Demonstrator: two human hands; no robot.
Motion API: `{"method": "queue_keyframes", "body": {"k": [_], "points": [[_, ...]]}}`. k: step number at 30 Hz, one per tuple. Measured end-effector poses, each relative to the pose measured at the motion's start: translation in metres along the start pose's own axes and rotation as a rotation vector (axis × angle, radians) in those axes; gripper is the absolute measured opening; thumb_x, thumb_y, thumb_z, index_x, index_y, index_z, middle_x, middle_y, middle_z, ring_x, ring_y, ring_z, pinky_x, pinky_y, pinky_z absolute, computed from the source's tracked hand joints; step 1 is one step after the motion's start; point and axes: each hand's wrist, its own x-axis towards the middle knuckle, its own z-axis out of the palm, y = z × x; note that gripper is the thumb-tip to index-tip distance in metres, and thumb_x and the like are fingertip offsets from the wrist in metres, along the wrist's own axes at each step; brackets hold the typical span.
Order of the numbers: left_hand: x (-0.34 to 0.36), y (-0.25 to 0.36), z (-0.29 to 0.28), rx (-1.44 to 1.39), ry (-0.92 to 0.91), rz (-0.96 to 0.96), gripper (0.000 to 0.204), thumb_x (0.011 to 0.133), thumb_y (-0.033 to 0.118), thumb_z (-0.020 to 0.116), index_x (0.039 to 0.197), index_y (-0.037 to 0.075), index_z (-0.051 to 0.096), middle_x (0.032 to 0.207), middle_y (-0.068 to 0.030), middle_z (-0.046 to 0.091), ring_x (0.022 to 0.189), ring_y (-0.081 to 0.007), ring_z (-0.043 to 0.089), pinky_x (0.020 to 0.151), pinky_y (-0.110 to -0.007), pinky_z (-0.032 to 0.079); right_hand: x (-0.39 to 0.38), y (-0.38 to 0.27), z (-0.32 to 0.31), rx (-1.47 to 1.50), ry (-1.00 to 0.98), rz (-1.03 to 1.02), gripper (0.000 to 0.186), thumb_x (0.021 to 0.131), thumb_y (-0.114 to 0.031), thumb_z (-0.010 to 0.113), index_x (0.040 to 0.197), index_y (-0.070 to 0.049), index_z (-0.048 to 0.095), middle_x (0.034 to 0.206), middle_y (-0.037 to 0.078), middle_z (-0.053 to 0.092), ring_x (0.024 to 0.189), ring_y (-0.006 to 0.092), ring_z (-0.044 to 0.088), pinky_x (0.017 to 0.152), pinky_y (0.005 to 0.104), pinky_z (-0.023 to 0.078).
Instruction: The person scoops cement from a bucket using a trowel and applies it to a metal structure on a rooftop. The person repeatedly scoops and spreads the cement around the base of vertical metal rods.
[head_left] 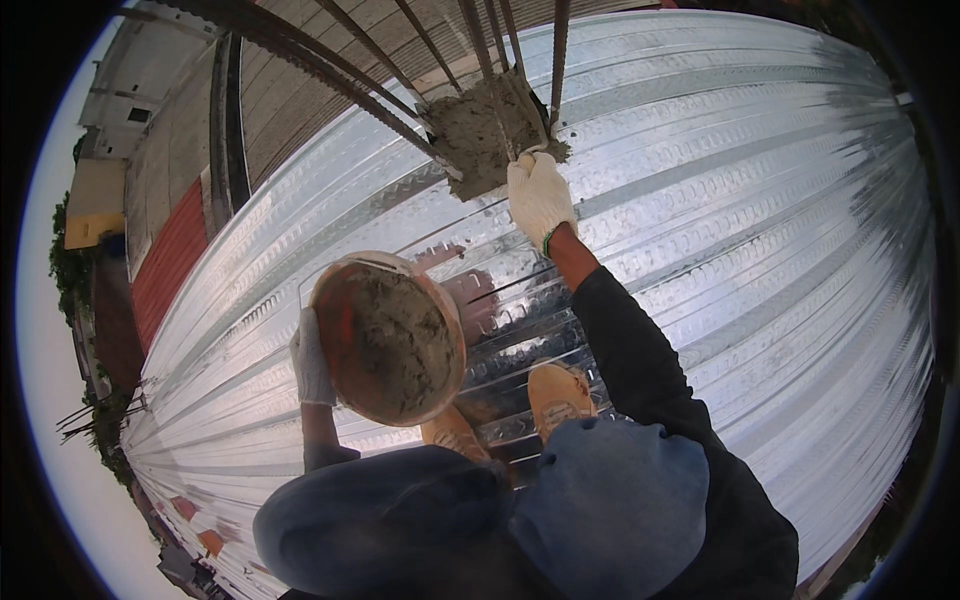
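Note:
My left hand (312,362), in a whitish work glove, grips the left side of a bucket (455,318). Wet grey mortar (395,345) lies inside the tilted bucket. Farther off, my right hand (540,198), also gloved, is closed around the handle of what looks like a trowel (542,148). Its blade is coated in cement and hard to make out against the patch of wet concrete (480,130). Steel reinforcing bars (500,95) rise out of that patch, one passing right beside my right fingers.
Shiny ribbed metal decking (720,230) spreads all around, with wet smears near the bucket. More rebar (330,65) slants up at the top left. My tan shoes (558,398) stand on the decking below my bent knees. Beyond the left edge are roofs (170,265) and buildings lower down.

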Motion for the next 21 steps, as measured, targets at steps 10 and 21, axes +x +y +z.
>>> {"method": "queue_keyframes", "body": {"k": [10,21], "points": [[0.009,-0.011,-0.007,-0.033,-0.054,0.005,0.053,0.116,0.049,0.065,0.132,0.0,0.077,0.119,-0.0045,0.079,0.104,-0.013,0.07,0.09,-0.031,0.06,-0.056,0.017,-0.031,-0.033,0.006,0.018,0.044,0.111,-0.037,0.055,0.129,0.002,0.061,0.119,0.035,0.074,0.117,0.0572,0.068,0.099,0.0619,0.053],[0.004,-0.007,-0.002,-0.051,-0.034,0.0,0.051,0.116,0.047,0.065,0.133,0.0,0.077,0.119,-0.0049,0.079,0.103,-0.0138,0.072,0.09,-0.032,0.061,-0.022,0.018,-0.042,0.248,-0.309,0.238,0.053,0.11,-0.045,0.055,0.13,0.002,0.067,0.114,0.031,0.076,0.112,0.056,0.07,0.096,0.0618,0.054]]}}
